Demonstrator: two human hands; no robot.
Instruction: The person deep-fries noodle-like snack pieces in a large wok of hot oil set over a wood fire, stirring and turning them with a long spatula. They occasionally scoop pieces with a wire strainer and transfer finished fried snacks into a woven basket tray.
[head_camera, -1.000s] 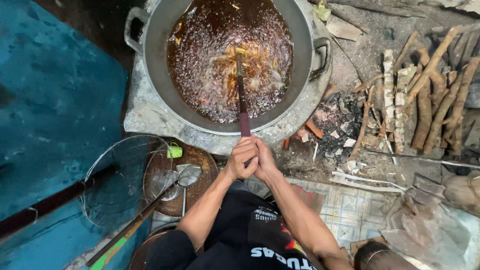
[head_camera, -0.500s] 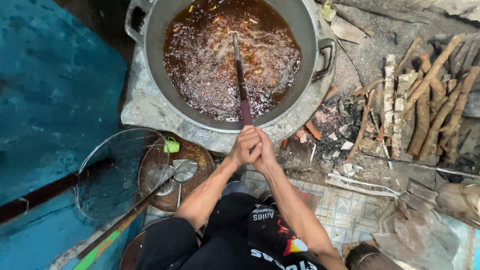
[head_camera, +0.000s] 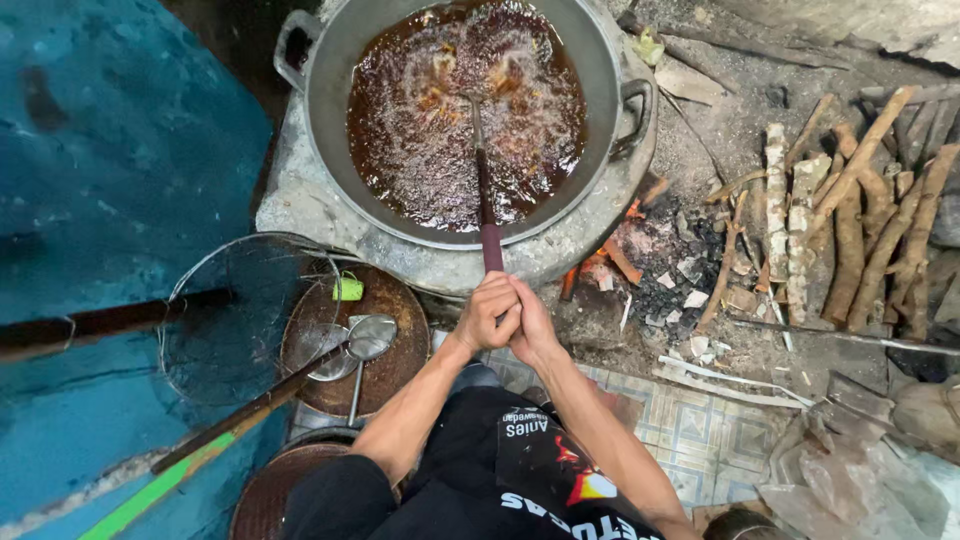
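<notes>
1. The left hand (head_camera: 487, 312) and right hand (head_camera: 527, 322) are pressed together, both wrapped around the near end of one long stirring stick (head_camera: 484, 190).
2. The stick runs straight away from the person into one big metal pot (head_camera: 330, 110); its far end is sunk in dark, bubbling brown liquid (head_camera: 440, 150), so the tip cannot be seen.
3. The pot has two side handles and sits on one round stone stove (head_camera: 300, 205), with glowing embers (head_camera: 625, 255) showing just right of the hands.
4. Left of the hands, a round rusty lid (head_camera: 395, 360) carries one metal ladle (head_camera: 368, 338) and a small green object (head_camera: 348, 288).
5. One wire mesh skimmer (head_camera: 225, 320) overlaps the lid, its long handle (head_camera: 200, 450) reaching toward the lower left.
6. To the right, well apart from the hands, lies a pile of firewood (head_camera: 860, 230), roughly ten sticks, on the dirt floor.
7. Nothing stands between the hands and the pot.
</notes>
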